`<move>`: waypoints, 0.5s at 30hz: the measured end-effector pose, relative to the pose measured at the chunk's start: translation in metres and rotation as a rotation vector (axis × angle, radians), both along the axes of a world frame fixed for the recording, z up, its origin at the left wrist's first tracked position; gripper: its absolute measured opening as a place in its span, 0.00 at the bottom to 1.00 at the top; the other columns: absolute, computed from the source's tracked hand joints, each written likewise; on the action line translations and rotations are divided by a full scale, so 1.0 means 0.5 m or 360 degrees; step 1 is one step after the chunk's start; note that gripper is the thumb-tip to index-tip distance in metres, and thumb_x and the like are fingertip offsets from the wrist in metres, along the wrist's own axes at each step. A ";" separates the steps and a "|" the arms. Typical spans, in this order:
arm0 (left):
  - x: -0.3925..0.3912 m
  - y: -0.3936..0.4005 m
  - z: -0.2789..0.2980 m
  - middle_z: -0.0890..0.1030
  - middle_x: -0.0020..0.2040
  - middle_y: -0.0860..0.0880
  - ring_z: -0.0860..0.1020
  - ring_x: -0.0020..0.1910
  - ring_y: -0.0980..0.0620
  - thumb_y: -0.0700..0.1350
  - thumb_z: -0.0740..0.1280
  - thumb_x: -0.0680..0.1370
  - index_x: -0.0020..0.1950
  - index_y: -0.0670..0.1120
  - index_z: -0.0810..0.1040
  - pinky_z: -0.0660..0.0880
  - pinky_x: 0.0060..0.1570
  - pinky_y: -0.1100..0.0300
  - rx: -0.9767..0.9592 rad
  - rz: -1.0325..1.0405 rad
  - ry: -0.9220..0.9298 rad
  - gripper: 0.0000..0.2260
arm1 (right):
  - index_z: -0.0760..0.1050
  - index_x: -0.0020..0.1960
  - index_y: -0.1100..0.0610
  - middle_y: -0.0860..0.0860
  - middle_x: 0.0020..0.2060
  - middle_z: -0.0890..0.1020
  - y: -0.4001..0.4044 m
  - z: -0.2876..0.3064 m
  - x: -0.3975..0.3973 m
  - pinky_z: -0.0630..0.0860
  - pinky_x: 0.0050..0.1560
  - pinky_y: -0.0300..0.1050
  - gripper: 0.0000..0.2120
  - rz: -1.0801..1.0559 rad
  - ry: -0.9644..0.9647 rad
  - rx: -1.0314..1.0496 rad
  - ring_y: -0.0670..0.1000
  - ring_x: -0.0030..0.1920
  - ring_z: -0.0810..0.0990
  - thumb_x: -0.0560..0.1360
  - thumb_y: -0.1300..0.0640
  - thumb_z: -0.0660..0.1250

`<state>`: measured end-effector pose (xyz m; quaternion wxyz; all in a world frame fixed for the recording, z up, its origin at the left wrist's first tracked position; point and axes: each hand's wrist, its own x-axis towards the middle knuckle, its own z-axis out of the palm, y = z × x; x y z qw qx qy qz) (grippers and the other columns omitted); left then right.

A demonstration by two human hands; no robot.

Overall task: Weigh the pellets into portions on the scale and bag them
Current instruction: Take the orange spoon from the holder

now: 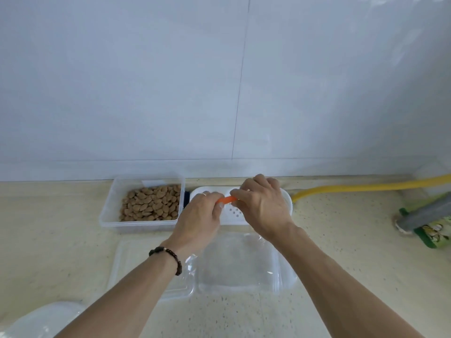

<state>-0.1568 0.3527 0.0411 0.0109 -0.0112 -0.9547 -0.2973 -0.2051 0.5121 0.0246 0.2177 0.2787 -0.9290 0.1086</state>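
Orange strip (227,199), small and narrow, is pinched at its two ends between the left hand (199,217) and the right hand (262,206), fingers curled onto it, above a white perforated tray (235,213); what the strip belongs to cannot be told. Brown pellets (151,203) fill a clear rectangular tub (109,215) just left of the tray, against the wall. Nearer the viewer, clear plastic bags (236,262) lie flat over a transparent lid (127,267) on the beige counter (48,240). A yellow hose (366,187) runs along the back right.
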 end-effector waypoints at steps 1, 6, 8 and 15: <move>0.007 -0.006 0.015 0.76 0.44 0.51 0.74 0.41 0.54 0.45 0.57 0.83 0.56 0.48 0.77 0.66 0.37 0.63 0.0148 0.0063 -0.0052 0.09 | 0.82 0.41 0.51 0.49 0.39 0.82 -0.007 0.015 0.005 0.73 0.49 0.55 0.08 -0.0042 0.0054 -0.0058 0.56 0.44 0.79 0.65 0.54 0.79; 0.072 -0.064 0.069 0.79 0.37 0.49 0.75 0.36 0.50 0.42 0.62 0.81 0.44 0.48 0.79 0.69 0.36 0.59 0.0711 0.0427 -0.0065 0.09 | 0.81 0.47 0.53 0.48 0.41 0.81 -0.069 0.081 0.088 0.68 0.53 0.53 0.10 -0.0394 0.0000 -0.0528 0.54 0.45 0.77 0.71 0.47 0.70; 0.105 -0.093 0.084 0.75 0.32 0.52 0.71 0.31 0.54 0.41 0.63 0.80 0.39 0.48 0.80 0.67 0.33 0.63 0.0876 0.0495 -0.0102 0.11 | 0.80 0.40 0.54 0.46 0.34 0.80 -0.107 0.100 0.135 0.70 0.47 0.50 0.13 -0.0450 -0.0408 -0.0784 0.51 0.40 0.78 0.75 0.46 0.67; 0.217 -0.210 0.119 0.83 0.36 0.49 0.79 0.38 0.56 0.43 0.67 0.79 0.44 0.50 0.84 0.75 0.43 0.61 0.1126 0.0310 -0.0298 0.07 | 0.78 0.39 0.67 0.62 0.33 0.75 -0.259 0.134 0.244 0.70 0.39 0.45 0.20 -0.0513 -0.1500 -0.1783 0.50 0.35 0.73 0.77 0.49 0.68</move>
